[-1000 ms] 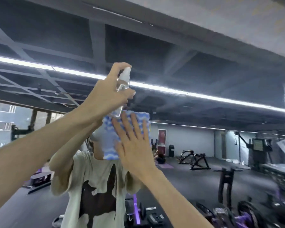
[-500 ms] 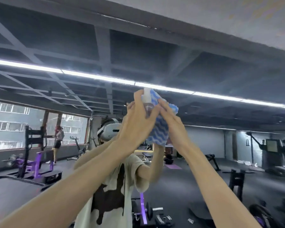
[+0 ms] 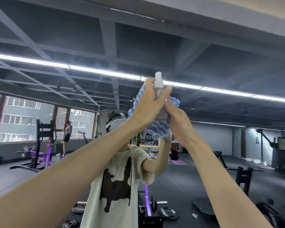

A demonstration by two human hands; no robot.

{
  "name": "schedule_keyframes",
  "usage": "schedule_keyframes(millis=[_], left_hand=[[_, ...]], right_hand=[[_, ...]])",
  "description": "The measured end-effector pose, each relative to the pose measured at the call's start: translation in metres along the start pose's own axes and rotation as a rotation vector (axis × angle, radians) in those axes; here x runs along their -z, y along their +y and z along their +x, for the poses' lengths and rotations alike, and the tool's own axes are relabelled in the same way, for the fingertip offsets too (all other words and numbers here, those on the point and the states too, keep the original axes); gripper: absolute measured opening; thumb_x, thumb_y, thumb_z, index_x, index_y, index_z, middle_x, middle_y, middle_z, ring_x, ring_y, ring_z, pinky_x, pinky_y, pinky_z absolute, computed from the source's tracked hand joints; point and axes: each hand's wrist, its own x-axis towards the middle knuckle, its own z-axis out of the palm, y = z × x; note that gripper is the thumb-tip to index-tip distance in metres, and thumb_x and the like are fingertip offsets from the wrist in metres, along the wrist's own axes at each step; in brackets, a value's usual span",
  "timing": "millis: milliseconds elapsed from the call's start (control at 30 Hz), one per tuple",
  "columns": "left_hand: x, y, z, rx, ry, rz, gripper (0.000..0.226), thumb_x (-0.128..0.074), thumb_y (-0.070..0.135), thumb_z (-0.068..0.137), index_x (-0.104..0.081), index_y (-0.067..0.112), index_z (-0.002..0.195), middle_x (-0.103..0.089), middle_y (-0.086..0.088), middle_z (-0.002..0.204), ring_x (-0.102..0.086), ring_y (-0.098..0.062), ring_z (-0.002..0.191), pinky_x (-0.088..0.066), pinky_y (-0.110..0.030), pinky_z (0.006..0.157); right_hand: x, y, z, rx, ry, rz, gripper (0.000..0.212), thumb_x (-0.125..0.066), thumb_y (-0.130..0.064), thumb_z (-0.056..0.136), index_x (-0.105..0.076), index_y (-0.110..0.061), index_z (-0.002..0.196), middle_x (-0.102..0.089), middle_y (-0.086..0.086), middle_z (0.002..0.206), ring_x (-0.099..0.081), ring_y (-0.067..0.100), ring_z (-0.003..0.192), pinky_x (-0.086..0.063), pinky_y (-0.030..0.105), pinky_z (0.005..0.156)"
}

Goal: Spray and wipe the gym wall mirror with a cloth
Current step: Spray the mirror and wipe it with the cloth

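The mirror [image 3: 220, 71] fills the view. High before it, the right hand [image 3: 179, 127] clutches the bunched blue-and-white cloth [image 3: 156, 131]. Pressed beside it, the left hand [image 3: 146, 106] grips the bottle [image 3: 158, 83], which stands upright with its long axis vertical and its white nozzle pointing up.

It's a gym: purple rack [image 3: 47, 155] left of the left hand [image 3: 148, 109], dumbbell [image 3: 153, 205] below, cable machine [image 3: 280, 145] beyond the right hand [image 3: 179, 127].

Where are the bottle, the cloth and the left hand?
bottle [image 3: 158, 81], head view, on its white spray head.
cloth [image 3: 156, 131], head view, on its lower blue-and-white part.
left hand [image 3: 146, 107], head view, on the back of the hand.
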Motion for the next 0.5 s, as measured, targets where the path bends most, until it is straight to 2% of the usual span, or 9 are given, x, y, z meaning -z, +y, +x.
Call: schedule_keyframes(millis=[67,100,133,200,267,300,400,433,500], left_hand=[[0.0,-0.013,0.004,0.057,-0.021,-0.151,0.032,-0.034,0.054,0.091,-0.038,0.025,0.105,-0.052,0.001,0.106,-0.055,-0.015,0.1,-0.047,-0.031,0.093],[0.0,-0.02,0.004,0.029,-0.006,-0.103,0.031,-0.029,0.053,0.09,-0.039,0.027,0.104,-0.047,0.006,0.104,-0.049,-0.013,0.103,-0.042,-0.026,0.094],[-0.001,-0.027,0.003,-0.014,0.007,0.031,0.031,-0.026,0.05,0.091,-0.041,0.027,0.105,-0.045,0.009,0.104,-0.042,-0.012,0.104,-0.035,-0.02,0.094],[-0.002,-0.045,-0.002,-0.214,0.028,0.424,0.036,-0.026,0.043,0.096,-0.047,0.021,0.117,-0.049,0.007,0.114,-0.036,-0.011,0.105,-0.028,-0.015,0.092],[0.0,-0.066,-0.001,-0.401,0.016,0.768,0.04,-0.03,0.033,0.099,-0.051,0.013,0.127,-0.05,-0.005,0.131,-0.037,-0.016,0.115,-0.027,-0.027,0.102],[0.005,-0.074,0.002,-0.445,0.011,0.896,0.042,-0.031,0.032,0.099,-0.051,0.013,0.131,-0.047,-0.01,0.138,-0.036,-0.021,0.121,-0.025,-0.035,0.107],[0.039,-0.081,0.026,-0.479,0.027,1.18,0.05,-0.028,0.037,0.1,-0.042,0.017,0.144,-0.036,-0.014,0.151,-0.029,-0.03,0.14,-0.008,-0.042,0.115],[0.057,-0.076,0.039,-0.504,0.042,1.258,0.052,-0.025,0.038,0.1,-0.038,0.019,0.146,-0.033,-0.014,0.153,-0.027,-0.032,0.142,-0.006,-0.043,0.116],[0.104,-0.065,0.075,-0.47,0.114,1.356,0.056,-0.02,0.04,0.099,-0.032,0.02,0.149,-0.03,-0.014,0.155,-0.024,-0.035,0.144,-0.005,-0.045,0.115]], right_hand=[[0.006,-0.002,-0.002,-0.017,0.006,0.036,0.049,-0.059,-0.036,0.083,-0.065,-0.003,0.118,-0.072,0.002,0.108,-0.069,0.01,0.099,-0.055,0.021,0.079],[0.009,-0.004,-0.001,0.0,0.028,0.026,0.043,-0.055,-0.031,0.087,-0.064,-0.001,0.117,-0.073,-0.001,0.101,-0.07,0.007,0.091,-0.053,0.017,0.073],[0.012,-0.006,-0.001,0.027,0.067,-0.01,0.038,-0.054,-0.03,0.091,-0.064,-0.003,0.116,-0.073,-0.004,0.099,-0.069,0.005,0.089,-0.052,0.016,0.074],[0.017,-0.015,0.001,0.092,0.183,-0.11,0.037,-0.059,-0.04,0.093,-0.066,-0.011,0.115,-0.071,-0.004,0.105,-0.067,0.009,0.098,-0.051,0.024,0.085],[0.023,-0.025,0.004,0.135,0.246,-0.151,0.047,-0.067,-0.052,0.084,-0.061,-0.016,0.113,-0.067,0.004,0.116,-0.065,0.018,0.108,-0.052,0.036,0.093],[0.026,-0.029,0.007,0.132,0.258,-0.143,0.048,-0.072,-0.051,0.082,-0.056,-0.017,0.111,-0.065,0.007,0.119,-0.065,0.019,0.109,-0.054,0.037,0.091],[0.026,-0.04,0.011,0.105,0.26,-0.151,0.041,-0.075,-0.024,0.085,-0.042,-0.018,0.11,-0.065,0.012,0.116,-0.068,0.016,0.095,-0.058,0.027,0.075],[0.024,-0.042,0.012,0.115,0.272,-0.204,0.045,-0.074,-0.017,0.086,-0.039,-0.02,0.113,-0.066,0.011,0.111,-0.068,0.017,0.091,-0.059,0.031,0.077],[0.021,-0.041,0.013,0.182,0.274,-0.348,0.061,-0.072,-0.009,0.084,-0.03,-0.03,0.123,-0.066,0.006,0.096,-0.069,0.023,0.084,-0.057,0.048,0.084]])
